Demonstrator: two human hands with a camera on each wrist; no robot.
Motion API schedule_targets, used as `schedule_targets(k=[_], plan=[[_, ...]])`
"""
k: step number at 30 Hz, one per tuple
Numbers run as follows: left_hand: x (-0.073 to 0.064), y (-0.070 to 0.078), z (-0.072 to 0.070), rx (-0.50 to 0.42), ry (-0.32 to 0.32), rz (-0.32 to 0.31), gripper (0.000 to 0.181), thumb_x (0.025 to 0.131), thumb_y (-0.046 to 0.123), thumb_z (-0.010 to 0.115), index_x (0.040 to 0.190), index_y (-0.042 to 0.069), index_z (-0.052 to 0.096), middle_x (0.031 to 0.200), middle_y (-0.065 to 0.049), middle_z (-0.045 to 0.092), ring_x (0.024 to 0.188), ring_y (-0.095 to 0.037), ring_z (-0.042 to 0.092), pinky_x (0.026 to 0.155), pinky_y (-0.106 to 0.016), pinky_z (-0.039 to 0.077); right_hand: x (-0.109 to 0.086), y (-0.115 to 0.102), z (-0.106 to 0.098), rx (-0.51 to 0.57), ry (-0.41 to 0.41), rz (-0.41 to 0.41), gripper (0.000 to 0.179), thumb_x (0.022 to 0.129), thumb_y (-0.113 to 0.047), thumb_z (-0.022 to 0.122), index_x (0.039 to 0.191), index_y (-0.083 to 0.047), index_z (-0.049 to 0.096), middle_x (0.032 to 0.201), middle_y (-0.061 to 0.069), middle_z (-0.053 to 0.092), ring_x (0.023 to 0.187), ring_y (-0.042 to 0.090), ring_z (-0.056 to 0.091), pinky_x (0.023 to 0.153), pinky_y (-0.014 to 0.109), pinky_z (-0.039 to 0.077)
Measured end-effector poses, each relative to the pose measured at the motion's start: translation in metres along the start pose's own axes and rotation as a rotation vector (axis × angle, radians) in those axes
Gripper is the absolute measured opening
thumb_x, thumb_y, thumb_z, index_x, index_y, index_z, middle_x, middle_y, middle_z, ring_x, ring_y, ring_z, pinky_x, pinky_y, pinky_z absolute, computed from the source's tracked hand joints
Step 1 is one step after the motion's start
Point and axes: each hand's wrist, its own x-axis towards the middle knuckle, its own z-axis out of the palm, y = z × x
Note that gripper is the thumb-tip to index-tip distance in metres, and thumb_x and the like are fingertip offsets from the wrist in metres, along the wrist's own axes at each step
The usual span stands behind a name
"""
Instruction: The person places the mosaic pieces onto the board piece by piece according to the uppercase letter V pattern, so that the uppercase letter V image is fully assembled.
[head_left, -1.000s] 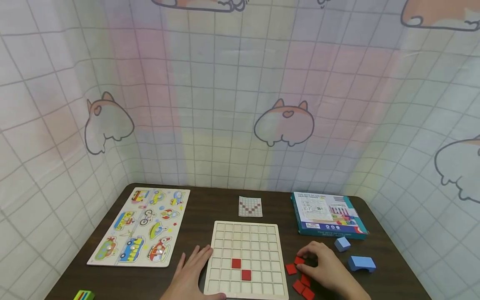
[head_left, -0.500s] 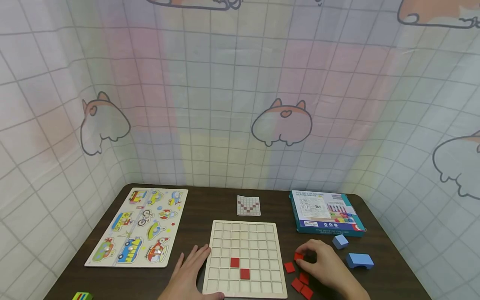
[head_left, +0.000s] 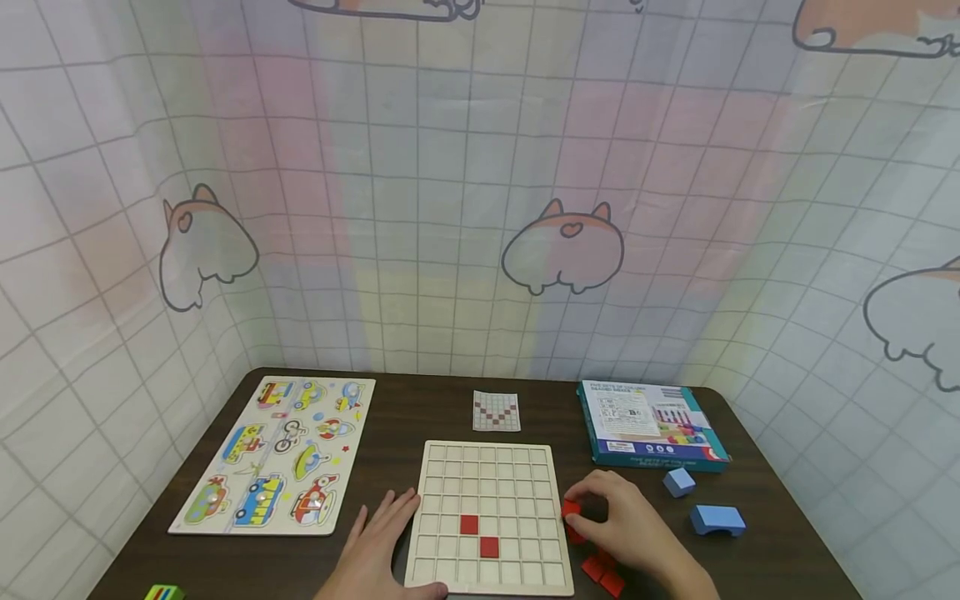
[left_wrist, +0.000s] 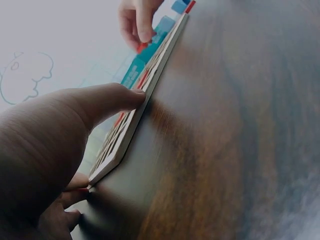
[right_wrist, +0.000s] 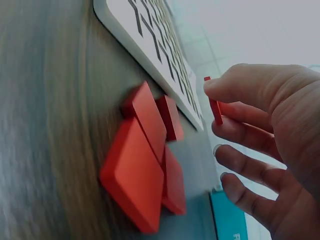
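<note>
Head view: on the dark table [head_left: 420, 408] a wooden grid board [head_left: 491, 469] sits squarely before the person, probably so that both hands reach it easily. The left hand [head_left: 378, 543] lies spread along its left side, likely to stop it sliding. The right hand [head_left: 626, 525] pinches a red tile [head_left: 572, 506] just beside the board's right edge. Two red squares [head_left: 489, 547] sit diagonally in the grid, and a pattern card [head_left: 497, 411] lies past the far edge, I suppose where a glance can catch it.

Left wrist view: the left hand's thumb rests at the near rim, steadying rather than grasping, as I judge it; I see nothing pinched there.

Right wrist view: the grip is narrow, the tile edge-on between the thumb tip and a fingertip, perhaps so its flat faces stay free. It appears lifted off the table, near but apart from the loose red tiles [right_wrist: 135, 175]; the lower fingers curl loosely, well away from it.
</note>
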Motion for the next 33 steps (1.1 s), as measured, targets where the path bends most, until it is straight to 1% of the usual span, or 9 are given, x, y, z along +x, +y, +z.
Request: schedule_targets(k=[3, 7, 16, 19, 23, 28, 33], plan=[[0.000, 0.000, 0.000, 0.001, 0.000, 0.001, 0.128, 0.069, 0.079, 0.089, 0.169, 0.011, 0.047, 0.177, -0.011, 0.046, 0.170, -0.046, 0.029, 0.134, -0.081, 0.010, 0.002, -0.005, 0.004, 0.004, -0.003, -0.021, 0.020, 0.096, -0.037, 0.088, 0.114, -0.030, 0.082, 0.108, -0.022, 0.071, 0.106, 0.005, 0.063, 0.096, 0.032, 0.062], [0.000, 0.000, 0.001, 0.000, -0.003, -0.001, 0.128, 0.069, 0.078, 0.090, 0.169, 0.011, 0.047, 0.177, -0.012, 0.046, 0.170, -0.046, 0.029, 0.134, -0.082, 0.011, 0.006, -0.010, 0.008, 0.014, -0.019, -0.024, 0.023, 0.096, -0.038, 0.088, 0.116, -0.029, 0.082, 0.109, -0.021, 0.071, 0.105, 0.006, 0.062, 0.096, 0.031, 0.061], [-0.001, 0.001, 0.002, -0.002, 0.006, 0.006, 0.128, 0.068, 0.078, 0.090, 0.168, 0.010, 0.048, 0.176, -0.013, 0.046, 0.169, -0.047, 0.030, 0.134, -0.081, 0.011, 0.014, -0.017, 0.020, 0.037, -0.029, -0.031, 0.021, 0.095, -0.040, 0.088, 0.114, -0.034, 0.081, 0.110, -0.022, 0.070, 0.108, 0.010, 0.062, 0.098, 0.034, 0.060], [-0.001, 0.001, 0.002, -0.006, 0.007, 0.009, 0.128, 0.069, 0.079, 0.089, 0.168, 0.010, 0.048, 0.176, -0.013, 0.046, 0.169, -0.048, 0.029, 0.134, -0.082, 0.010, 0.017, -0.021, 0.024, 0.046, -0.035, -0.036, 0.019, 0.096, -0.041, 0.088, 0.112, -0.034, 0.081, 0.109, -0.021, 0.070, 0.106, 0.013, 0.061, 0.094, 0.031, 0.059], [-0.002, 0.001, 0.002, -0.007, 0.013, 0.016, 0.127, 0.069, 0.079, 0.089, 0.168, 0.010, 0.049, 0.176, -0.014, 0.046, 0.169, -0.049, 0.029, 0.134, -0.082, 0.010, 0.021, -0.026, 0.029, 0.061, -0.035, -0.078, 0.016, 0.097, -0.036, 0.088, 0.111, -0.032, 0.082, 0.108, -0.020, 0.071, 0.103, 0.013, 0.062, 0.089, 0.030, 0.059], [-0.002, 0.001, 0.001, -0.003, 0.015, 0.012, 0.128, 0.069, 0.080, 0.088, 0.168, 0.010, 0.049, 0.176, -0.013, 0.047, 0.169, -0.048, 0.030, 0.134, -0.082, 0.010, 0.026, -0.033, 0.036, 0.067, -0.038, -0.114, 0.015, 0.097, -0.032, 0.087, 0.112, -0.031, 0.082, 0.110, -0.019, 0.073, 0.105, 0.012, 0.063, 0.093, 0.032, 0.060], [-0.001, 0.002, -0.001, -0.005, -0.015, -0.021, 0.126, 0.071, 0.079, 0.088, 0.170, 0.012, 0.047, 0.178, -0.010, 0.044, 0.170, -0.046, 0.028, 0.134, -0.081, 0.010, 0.033, -0.040, 0.043, 0.046, -0.024, -0.150, 0.015, 0.096, -0.029, 0.088, 0.110, -0.030, 0.082, 0.109, -0.020, 0.074, 0.108, 0.011, 0.065, 0.098, 0.034, 0.061]])
